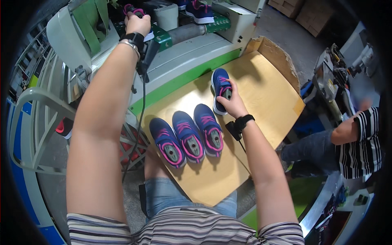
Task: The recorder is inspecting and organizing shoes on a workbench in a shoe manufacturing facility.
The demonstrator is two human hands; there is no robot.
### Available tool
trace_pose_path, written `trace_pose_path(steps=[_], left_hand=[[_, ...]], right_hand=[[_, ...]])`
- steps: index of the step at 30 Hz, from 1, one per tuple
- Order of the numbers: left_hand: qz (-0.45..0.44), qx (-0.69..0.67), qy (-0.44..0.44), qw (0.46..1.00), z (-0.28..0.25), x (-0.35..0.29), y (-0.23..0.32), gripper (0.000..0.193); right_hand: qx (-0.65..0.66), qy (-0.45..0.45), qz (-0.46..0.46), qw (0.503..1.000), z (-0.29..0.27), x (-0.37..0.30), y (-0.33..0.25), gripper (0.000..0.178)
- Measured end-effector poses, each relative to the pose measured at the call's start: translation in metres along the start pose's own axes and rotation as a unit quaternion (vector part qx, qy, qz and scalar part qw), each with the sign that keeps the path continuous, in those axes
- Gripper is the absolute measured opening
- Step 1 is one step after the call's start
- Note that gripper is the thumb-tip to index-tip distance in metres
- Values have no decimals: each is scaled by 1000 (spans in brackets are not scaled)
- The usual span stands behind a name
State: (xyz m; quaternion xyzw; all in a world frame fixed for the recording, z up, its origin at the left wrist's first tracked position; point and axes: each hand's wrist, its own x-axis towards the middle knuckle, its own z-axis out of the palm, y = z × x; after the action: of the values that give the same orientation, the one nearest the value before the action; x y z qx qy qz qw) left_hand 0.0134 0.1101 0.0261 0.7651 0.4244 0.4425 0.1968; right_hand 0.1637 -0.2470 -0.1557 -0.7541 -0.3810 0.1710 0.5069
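My right hand point(232, 102) grips a small navy shoe with pink trim point(219, 83) standing on a wooden board point(261, 102). Three matching shoes point(188, 136) lie side by side on the board, nearer to me. My left hand point(138, 23) is stretched far forward and closed on another dark shoe with pink laces point(132, 9) at the green conveyor point(161, 36) of a grey machine. One more navy shoe point(200, 11) rides on the conveyor further right. Both wrists wear black bands.
The grey and green machine point(196, 53) runs along the board's far edge, with a cable hanging at its front. A raised cardboard wall point(277, 53) borders the board at the right. A seated person in a striped shirt point(359, 143) works at the right. Metal racks point(32, 122) stand left.
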Motion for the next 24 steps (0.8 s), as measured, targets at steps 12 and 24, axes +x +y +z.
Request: trace_pose_path(steps=[12, 24], left_hand=[[0, -99, -450, 887, -14, -259, 77, 91], [-55, 80, -451, 887, 216, -208, 107, 88]], right_hand=[[-161, 53, 96, 981, -74, -294, -31, 80], [-5, 113, 137, 984, -66, -297, -13, 74]])
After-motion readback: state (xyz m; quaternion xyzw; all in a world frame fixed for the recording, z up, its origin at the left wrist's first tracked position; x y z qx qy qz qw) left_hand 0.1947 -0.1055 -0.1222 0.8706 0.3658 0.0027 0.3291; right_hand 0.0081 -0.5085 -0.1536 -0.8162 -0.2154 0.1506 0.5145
